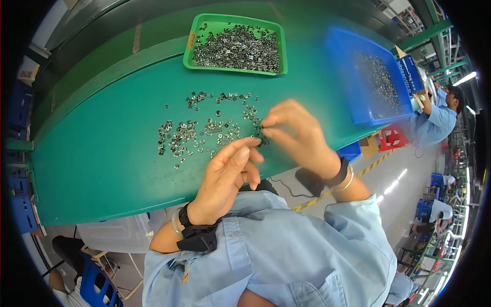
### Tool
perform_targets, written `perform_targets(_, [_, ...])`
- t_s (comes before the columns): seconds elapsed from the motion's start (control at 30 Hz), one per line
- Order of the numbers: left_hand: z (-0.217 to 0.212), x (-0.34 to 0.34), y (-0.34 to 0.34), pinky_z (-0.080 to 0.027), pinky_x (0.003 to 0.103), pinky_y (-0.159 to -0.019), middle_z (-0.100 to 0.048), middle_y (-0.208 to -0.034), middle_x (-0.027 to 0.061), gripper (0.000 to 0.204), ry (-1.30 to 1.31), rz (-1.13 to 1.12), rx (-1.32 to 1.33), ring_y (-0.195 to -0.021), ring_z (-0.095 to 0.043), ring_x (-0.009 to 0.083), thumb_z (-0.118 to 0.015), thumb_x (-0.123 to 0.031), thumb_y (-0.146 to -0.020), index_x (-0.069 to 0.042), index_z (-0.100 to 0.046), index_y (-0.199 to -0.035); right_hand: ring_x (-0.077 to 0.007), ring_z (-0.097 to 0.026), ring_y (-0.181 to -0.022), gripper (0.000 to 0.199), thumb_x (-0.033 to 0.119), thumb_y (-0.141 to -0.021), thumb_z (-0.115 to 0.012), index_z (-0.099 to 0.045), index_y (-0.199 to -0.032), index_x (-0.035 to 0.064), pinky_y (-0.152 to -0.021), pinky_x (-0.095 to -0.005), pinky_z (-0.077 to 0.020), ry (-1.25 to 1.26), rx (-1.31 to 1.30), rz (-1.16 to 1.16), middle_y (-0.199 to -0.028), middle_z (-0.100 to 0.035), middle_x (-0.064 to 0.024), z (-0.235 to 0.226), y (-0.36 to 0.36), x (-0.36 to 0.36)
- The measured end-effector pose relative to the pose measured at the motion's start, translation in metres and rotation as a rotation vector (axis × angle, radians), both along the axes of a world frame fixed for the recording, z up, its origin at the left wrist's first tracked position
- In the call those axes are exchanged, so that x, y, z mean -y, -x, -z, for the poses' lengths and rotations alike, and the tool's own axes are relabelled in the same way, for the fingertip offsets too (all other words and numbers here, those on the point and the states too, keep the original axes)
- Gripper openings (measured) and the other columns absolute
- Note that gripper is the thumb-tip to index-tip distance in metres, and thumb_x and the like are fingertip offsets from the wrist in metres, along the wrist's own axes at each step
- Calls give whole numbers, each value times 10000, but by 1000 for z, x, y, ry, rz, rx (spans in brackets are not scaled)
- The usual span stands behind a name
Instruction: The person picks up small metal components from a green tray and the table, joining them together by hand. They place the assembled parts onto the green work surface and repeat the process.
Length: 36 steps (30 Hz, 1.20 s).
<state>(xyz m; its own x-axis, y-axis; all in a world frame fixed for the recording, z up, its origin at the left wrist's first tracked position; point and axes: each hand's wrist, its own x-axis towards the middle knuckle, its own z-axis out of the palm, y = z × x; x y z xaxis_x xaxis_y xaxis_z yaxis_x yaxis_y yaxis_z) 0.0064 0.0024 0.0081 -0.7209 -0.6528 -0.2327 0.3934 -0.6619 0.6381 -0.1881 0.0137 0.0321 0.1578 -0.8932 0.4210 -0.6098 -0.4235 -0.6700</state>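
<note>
Many small U-shaped metal pieces (184, 134) lie scattered in loose groups on the green tabletop (102, 169). My right hand (298, 130), slightly blurred, pinches a small dark metal piece between thumb and forefinger, just above the right end of the scatter. Below and left of it is my left hand (227, 171), its thumb against the forefinger and the other fingers curled. A dark bit shows at the left forefinger's tip; whether it is held or lies on the table I cannot tell. The two hands are close but apart.
A green tray (189, 53) full of such metal pieces stands at the back. On the right is a blue bin (358, 110) holding more small pieces, with a blue box (409, 74) beside it. Another person (434, 120) in light blue sits farther right.
</note>
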Motion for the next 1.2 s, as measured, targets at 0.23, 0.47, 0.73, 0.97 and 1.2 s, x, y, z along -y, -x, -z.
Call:
perform_targets(0.23, [4,-8,4,-452,256,-606,-578,-923,52,276,24,-50,-43,-705,-546,113,-480,-227,-964,2,-541,-1103,-248,-577,-814,263,-34,-695,-694,-602,-927,47,-698,-321,-476,246,64,132,-899,-600,-91,28,-33,-26])
perform_targets(0.47, [7,-6,-11,-457,238,-617,-592,-935,43,240,140,20,70,-710,-557,99,-527,-190,-942,6,-563,-1077,-232,-576,-768,227,-13,-687,-709,-619,-883,57,-659,-319,-467,167,36,21,-868,-604,-71,14,-27,-38])
perform_targets(0.73, [1,-9,-12,-463,238,-611,-607,-897,56,219,225,36,149,-701,-569,102,-529,-178,-940,1,-569,-1059,-215,-570,-729,197,8,-680,-718,-625,-845,59,-624,-309,-450,213,15,15,-819,-603,-51,17,-23,-41])
perform_targets(0.97, [1,-13,-8,-461,237,-603,-615,-883,62,189,133,15,92,-700,-574,107,-526,-188,-941,-17,-556,-1014,-216,-571,-726,198,1,-686,-713,-622,-853,59,-612,-306,-450,223,15,34,-828,-602,-52,21,-24,-42])
perform_targets(1.2, [12,-12,-4,-459,261,-597,-614,-844,58,144,95,14,-36,-672,-568,123,-547,-190,-930,-47,-537,-940,-222,-583,-747,214,-13,-704,-705,-616,-884,60,-628,-306,-466,191,82,38,-850,-601,-61,24,-28,-47])
